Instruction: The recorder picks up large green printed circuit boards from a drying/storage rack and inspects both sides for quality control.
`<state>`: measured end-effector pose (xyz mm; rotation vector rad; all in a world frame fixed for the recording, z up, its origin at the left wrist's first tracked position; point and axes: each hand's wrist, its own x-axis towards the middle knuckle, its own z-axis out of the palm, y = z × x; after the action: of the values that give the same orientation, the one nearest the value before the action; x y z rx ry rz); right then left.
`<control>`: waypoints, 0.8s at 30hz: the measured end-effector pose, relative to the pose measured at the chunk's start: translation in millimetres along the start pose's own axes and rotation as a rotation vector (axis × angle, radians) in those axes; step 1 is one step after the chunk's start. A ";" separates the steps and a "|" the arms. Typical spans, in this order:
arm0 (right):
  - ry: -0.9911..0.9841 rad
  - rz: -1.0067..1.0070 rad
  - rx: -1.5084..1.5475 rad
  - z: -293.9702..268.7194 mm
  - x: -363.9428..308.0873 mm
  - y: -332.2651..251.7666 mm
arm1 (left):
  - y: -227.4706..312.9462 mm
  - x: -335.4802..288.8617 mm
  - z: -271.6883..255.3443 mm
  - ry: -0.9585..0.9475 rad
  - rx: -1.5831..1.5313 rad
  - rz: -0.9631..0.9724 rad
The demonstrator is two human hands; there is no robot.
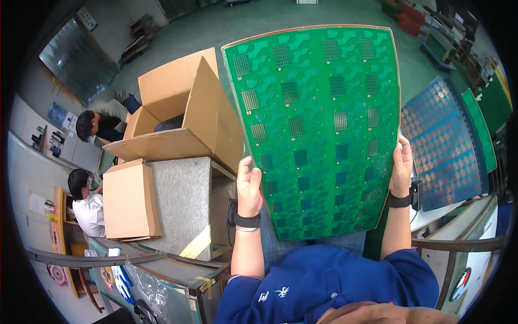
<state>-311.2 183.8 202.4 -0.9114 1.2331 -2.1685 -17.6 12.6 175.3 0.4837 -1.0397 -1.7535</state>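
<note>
A large green circuit board panel [318, 129], patterned with rows of small dark and metallic grids, stands tilted up in front of my body. My left hand [249, 186] grips its left edge, with the fingers partly behind the panel. On the opposite side my right hand [401, 167] holds the right edge at about the same height. Dark straps with small black devices circle both wrists. The lower end of the panel is close to my lap. Its back face is hidden from view.
To the right, a blue panel with copper patterns [445, 143] leans beside green panels [480, 129]. An open cardboard box [216, 116] and a closed carton [128, 200] sit at left by a grey felt-topped surface [181, 200]. Two people [89, 213] are farther left.
</note>
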 end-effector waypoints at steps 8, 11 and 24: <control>-0.038 -0.151 0.012 -20.9 15.0 11.6 | -9.6 6.4 -2.5 0.007 0.095 0.267; -0.501 -0.166 0.257 -68.5 50.7 18.1 | -19.7 35.6 -29.1 -0.310 0.219 0.605; -0.029 0.179 0.127 -3.9 19.8 1.0 | -3.2 9.9 -0.2 -0.072 -0.208 -0.088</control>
<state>-327.1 172.0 206.2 -0.7486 1.1041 -2.0588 -23.3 4.1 173.9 0.3424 -0.8844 -1.9443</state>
